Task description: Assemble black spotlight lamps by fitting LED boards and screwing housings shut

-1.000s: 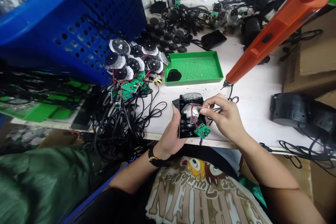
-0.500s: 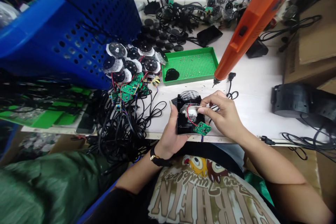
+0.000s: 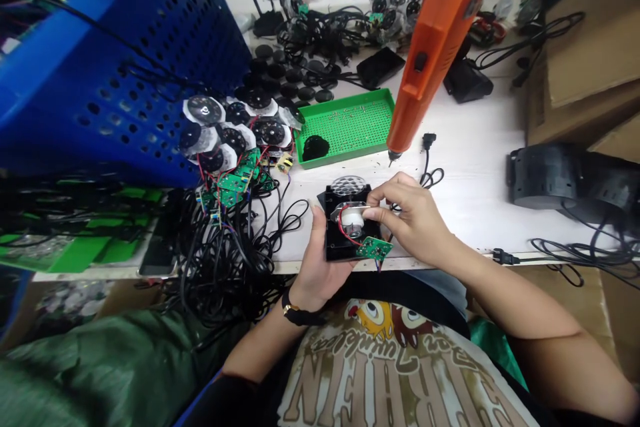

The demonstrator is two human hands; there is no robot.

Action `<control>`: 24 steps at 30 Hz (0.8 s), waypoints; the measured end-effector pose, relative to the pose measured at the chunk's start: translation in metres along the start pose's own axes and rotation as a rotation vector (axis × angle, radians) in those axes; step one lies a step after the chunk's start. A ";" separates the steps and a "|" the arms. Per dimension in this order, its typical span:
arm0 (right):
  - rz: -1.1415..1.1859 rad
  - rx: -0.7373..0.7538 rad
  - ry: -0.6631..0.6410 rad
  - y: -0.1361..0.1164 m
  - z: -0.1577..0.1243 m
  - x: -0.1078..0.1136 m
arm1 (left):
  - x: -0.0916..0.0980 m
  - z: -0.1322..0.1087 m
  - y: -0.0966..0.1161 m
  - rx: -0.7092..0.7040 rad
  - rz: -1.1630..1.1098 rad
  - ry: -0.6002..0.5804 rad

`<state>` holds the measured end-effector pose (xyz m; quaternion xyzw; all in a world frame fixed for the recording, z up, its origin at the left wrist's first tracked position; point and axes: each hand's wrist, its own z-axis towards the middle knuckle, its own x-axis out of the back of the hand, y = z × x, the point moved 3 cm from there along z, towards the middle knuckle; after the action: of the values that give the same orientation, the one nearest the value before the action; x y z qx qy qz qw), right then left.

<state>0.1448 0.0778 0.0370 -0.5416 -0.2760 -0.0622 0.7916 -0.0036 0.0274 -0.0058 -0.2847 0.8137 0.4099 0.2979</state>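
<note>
My left hand grips a black square lamp housing from below, with its clear domed lens at the far end. My right hand pinches a thin metal bracket that crosses a white round part inside the housing. A red wire loops from that part to a green circuit board, which rests at the housing's near edge. An orange electric screwdriver hangs just beyond my right hand, its bit above the table and touching nothing.
A blue perforated crate looms at left. Stacked black-and-white discs, green boards and tangled black cables lie left of my hands. A green pegboard tray sits ahead. Black housings and cardboard boxes stand right.
The whole scene has slid left and slightly up as the view turned. My hands stay on the housing, and the orange screwdriver hangs more upright.
</note>
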 end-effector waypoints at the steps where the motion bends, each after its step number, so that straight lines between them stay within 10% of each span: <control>1: -0.009 0.003 -0.006 0.000 0.000 0.000 | -0.001 0.000 0.000 0.007 -0.014 0.012; 24: 0.021 0.101 -0.005 0.000 -0.003 0.001 | -0.012 -0.002 0.007 -0.055 -0.034 0.007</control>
<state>0.1465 0.0750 0.0369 -0.5041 -0.2749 -0.0384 0.8178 -0.0017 0.0321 0.0071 -0.3081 0.7982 0.4259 0.2942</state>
